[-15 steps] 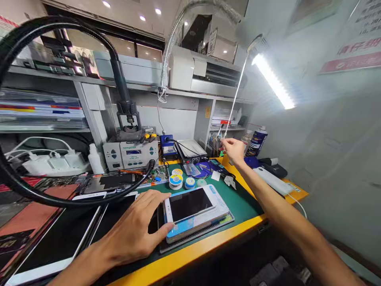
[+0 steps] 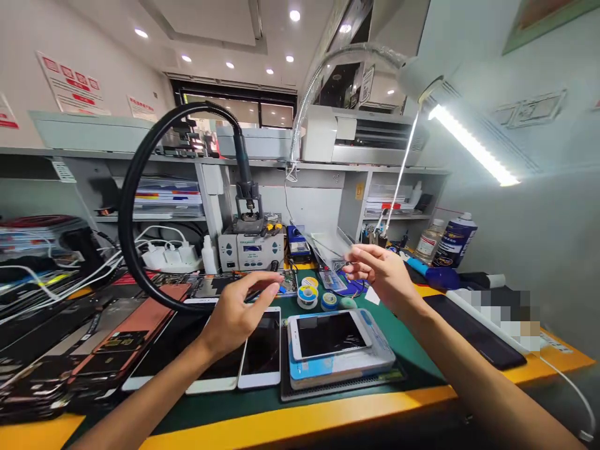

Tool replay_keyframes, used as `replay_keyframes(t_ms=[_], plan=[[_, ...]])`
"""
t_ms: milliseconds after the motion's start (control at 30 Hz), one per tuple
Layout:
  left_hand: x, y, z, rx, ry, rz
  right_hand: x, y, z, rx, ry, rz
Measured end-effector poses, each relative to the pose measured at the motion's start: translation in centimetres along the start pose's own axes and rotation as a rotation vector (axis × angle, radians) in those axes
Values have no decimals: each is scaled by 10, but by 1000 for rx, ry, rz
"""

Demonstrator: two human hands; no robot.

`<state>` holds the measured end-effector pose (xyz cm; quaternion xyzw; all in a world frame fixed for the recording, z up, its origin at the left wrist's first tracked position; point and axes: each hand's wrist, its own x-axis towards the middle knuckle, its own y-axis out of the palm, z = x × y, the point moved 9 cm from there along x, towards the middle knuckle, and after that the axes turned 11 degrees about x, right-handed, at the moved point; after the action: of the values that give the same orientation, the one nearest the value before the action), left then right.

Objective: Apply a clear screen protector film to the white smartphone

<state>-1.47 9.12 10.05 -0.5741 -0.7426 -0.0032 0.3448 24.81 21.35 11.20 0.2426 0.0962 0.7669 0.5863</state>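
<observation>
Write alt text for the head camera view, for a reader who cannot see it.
Bare left hand and right hand hover above a green repair mat, beside a white smartphone on a blue-and-white holder; a grey rework station stands behind.

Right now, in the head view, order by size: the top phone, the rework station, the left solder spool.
The phone and rework station look equally big; nearness makes it unsure; the solder spool looks smallest.

A smartphone (image 2: 330, 334) lies on a flat case (image 2: 342, 370).
</observation>
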Motion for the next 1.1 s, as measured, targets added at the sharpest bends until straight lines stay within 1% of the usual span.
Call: replay_keyframes(t_ms=[33,67,167,267,367,500,600,700,867,1000,1100], plan=[[5,-3,1,-209,-98,-33,-2,10,-5,10,47,45],[11,-6,-4,-279,-124,-56,-4,19,-10,17,94,87],[25,-20,-17,-394,-147,-147,-8,39,-26,24,216,190],[31,-29,-16,-465,-180,-192,-9,46,-41,8,289,229],[29,-29,-4,-498,-215,-200,-11,44,-51,-5,301,244],[25,-20,16,-524,-255,-191,-15,36,-62,-25,331,265],[22,-14,28,-513,-289,-177,-17,27,-69,-16,380,234],[18,-12,35,-473,-308,-179,-17,20,-75,-6,432,191],[10,-16,37,-347,-282,-223,-14,13,-79,-70,428,146],[4,-18,30,-214,-220,-269,-11,6,-74,-171,324,68],[0,-17,24,-159,-189,-282,-10,3,-70,-213,256,17]])
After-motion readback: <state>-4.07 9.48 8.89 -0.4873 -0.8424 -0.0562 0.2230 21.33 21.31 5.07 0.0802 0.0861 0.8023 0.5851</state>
